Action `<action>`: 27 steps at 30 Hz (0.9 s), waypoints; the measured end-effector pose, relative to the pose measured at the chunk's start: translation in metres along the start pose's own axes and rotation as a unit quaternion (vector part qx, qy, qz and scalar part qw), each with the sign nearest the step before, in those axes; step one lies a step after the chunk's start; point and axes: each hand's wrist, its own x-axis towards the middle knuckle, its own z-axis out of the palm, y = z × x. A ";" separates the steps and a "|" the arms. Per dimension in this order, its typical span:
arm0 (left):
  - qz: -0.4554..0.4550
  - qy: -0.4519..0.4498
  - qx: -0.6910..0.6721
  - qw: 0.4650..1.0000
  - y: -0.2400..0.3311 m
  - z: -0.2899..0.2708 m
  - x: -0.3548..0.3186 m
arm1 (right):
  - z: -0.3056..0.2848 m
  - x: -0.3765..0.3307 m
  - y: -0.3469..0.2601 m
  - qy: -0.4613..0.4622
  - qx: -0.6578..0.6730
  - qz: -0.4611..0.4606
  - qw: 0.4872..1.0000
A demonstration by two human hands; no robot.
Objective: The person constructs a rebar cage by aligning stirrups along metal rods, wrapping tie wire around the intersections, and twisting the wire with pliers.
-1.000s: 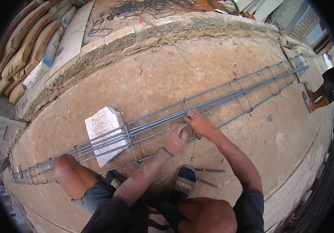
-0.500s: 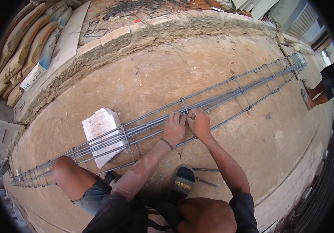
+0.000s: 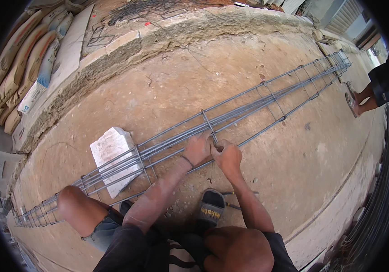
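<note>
A long steel rebar cage (image 3: 285,96) slants from lower left to upper right in front of me, its bars joined by square stirrups. Beside a stirrup (image 3: 207,120) near mid-cage, my left hand (image 3: 198,148) reaches over the bars with curled fingers. My right hand (image 3: 227,157) is close against it, thumb and fingers pinched at the stirrup's lower side. Whatever lies between the fingertips is too small to make out. A white block (image 3: 115,156) sits under the cage, left of my hands.
Tool handles (image 3: 233,206) lie beside my sandal (image 3: 212,209). Cement bags (image 3: 27,59) are stacked at the far left. A rough concrete ledge (image 3: 126,50) runs behind the cage. Another person's legs (image 3: 364,97) stand at its right end. Long bars (image 3: 375,195) lie at the right.
My right hand has come down toward me along the stirrup, and my left hand has shifted slightly with it. The whole view has tilted a little; the cage stays in place.
</note>
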 end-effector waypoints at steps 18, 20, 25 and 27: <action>-0.118 -0.073 -0.055 0.989 -0.013 0.004 0.051 | -0.018 0.003 0.028 -0.116 0.089 -0.132 0.980; -0.081 -0.058 -0.044 0.994 -0.017 0.006 0.048 | -0.016 0.003 0.028 -0.076 0.035 -0.186 0.979; -0.088 -0.046 -0.036 0.994 -0.010 0.008 0.044 | -0.025 -0.002 0.018 -0.073 -0.046 -0.127 0.988; -0.140 -0.074 -0.007 0.987 -0.003 0.007 0.046 | -0.027 -0.005 0.022 -0.059 -0.055 -0.135 0.988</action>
